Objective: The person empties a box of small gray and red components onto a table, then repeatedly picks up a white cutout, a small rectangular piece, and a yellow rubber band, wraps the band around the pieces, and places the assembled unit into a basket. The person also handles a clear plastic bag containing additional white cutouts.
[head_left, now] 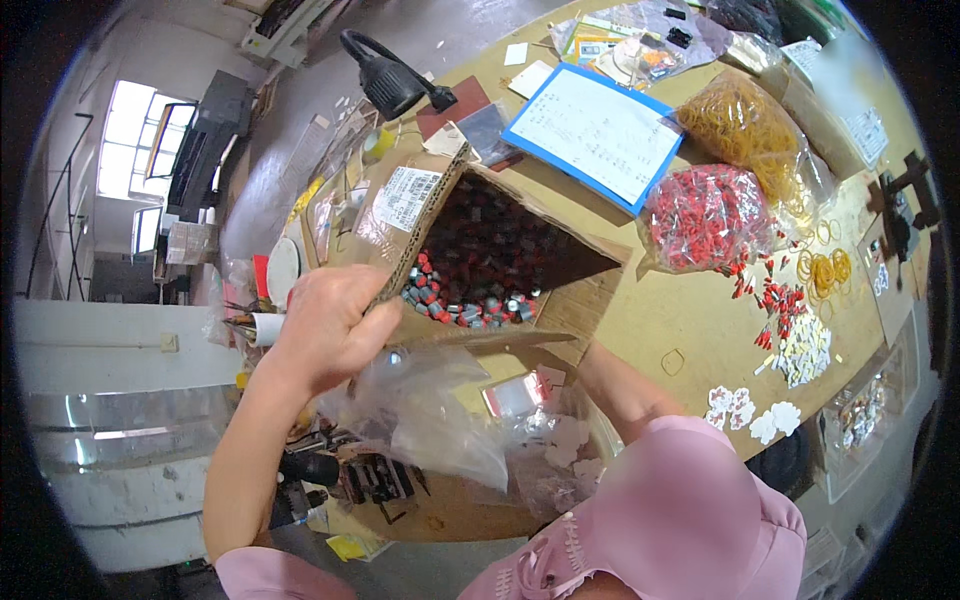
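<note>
My left hand is closed on the upper left edge of an open cardboard box, thumb toward the opening. The box is tilted, its mouth facing me, and a white printed label is stuck on its side. Inside lie many small red and grey cylindrical parts, heaped toward the lower side; the deeper ones are in shadow. My right forearm reaches behind the box's lower right corner, which hides that hand and its fingers. Just below the box, a clear plastic bag lies crumpled on the table.
A blue clipboard with a paper sheet lies beyond the box. To the right are a bag of red parts, a bag of yellow rubber bands, loose red pieces and white pieces. A black lamp stands behind.
</note>
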The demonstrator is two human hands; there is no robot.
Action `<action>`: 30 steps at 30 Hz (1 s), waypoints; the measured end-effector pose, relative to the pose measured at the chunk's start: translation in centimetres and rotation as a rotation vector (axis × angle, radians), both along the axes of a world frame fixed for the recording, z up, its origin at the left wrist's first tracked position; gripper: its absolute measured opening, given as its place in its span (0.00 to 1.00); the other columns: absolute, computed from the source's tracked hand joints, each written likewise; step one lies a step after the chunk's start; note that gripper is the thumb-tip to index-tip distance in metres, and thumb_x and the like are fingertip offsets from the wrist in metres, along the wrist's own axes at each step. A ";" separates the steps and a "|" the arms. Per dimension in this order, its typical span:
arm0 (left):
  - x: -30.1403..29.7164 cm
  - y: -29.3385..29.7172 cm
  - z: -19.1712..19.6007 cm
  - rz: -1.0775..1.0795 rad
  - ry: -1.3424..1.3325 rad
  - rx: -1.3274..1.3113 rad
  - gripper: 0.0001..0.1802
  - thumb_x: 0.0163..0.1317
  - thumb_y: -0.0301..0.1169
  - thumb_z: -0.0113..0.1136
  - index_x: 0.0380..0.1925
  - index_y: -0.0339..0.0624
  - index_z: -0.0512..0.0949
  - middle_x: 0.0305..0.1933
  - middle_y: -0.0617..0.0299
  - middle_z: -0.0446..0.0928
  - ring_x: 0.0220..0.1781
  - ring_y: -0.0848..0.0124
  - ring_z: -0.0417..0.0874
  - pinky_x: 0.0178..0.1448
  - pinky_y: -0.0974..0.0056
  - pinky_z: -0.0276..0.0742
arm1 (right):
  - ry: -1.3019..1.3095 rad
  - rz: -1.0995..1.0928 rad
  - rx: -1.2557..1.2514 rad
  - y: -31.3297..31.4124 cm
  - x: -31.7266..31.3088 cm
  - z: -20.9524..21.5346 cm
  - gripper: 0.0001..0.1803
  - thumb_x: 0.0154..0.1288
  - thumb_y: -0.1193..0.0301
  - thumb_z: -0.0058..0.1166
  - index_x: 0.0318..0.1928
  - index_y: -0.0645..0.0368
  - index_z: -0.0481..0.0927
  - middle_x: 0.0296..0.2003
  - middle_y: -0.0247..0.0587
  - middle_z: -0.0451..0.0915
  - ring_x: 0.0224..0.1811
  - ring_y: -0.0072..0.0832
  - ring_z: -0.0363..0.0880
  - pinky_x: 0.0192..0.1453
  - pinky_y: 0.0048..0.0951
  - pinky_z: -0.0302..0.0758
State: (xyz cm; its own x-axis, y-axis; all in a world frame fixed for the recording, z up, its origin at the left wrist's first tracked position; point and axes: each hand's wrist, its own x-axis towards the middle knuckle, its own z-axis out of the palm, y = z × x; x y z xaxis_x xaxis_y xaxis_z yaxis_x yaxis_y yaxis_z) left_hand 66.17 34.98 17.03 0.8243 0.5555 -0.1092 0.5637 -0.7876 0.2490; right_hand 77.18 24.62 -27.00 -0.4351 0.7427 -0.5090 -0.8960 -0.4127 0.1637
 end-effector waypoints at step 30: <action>1.0 -0.4 -3.7 0.099 -0.172 -0.082 0.10 0.63 0.31 0.60 0.31 0.32 0.79 0.25 0.49 0.78 0.26 0.59 0.78 0.34 0.56 0.71 | 0.040 -0.123 -0.069 -2.8 -1.7 -3.6 0.13 0.74 0.72 0.58 0.50 0.70 0.75 0.42 0.59 0.84 0.38 0.49 0.89 0.46 0.45 0.93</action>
